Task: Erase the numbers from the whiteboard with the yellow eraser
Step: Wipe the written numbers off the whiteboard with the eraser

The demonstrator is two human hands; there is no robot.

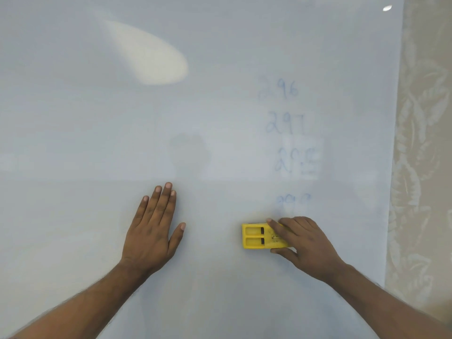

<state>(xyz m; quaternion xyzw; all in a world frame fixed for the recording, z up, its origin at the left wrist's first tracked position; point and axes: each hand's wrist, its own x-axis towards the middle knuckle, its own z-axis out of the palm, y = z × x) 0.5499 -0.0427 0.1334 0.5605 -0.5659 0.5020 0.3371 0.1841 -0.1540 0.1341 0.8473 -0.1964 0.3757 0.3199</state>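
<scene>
A whiteboard (pixel 97 143) fills most of the view. Faint blue numbers run down its right part: 296 (pixel 278 90), 297 (pixel 285 124), a half-smeared 298 (pixel 297 160) and a faded 299 (pixel 293 200). My right hand (pixel 304 243) grips the yellow eraser (pixel 256 236) by its right end and presses it flat on the board, just below the 299. My left hand (pixel 152 228) lies flat on the board to the left, fingers spread, holding nothing.
The board's right edge (pixel 393 167) meets a beige wall with a leaf pattern (pixel 423 143). A bright light reflection (pixel 149 57) sits on the board at the upper left.
</scene>
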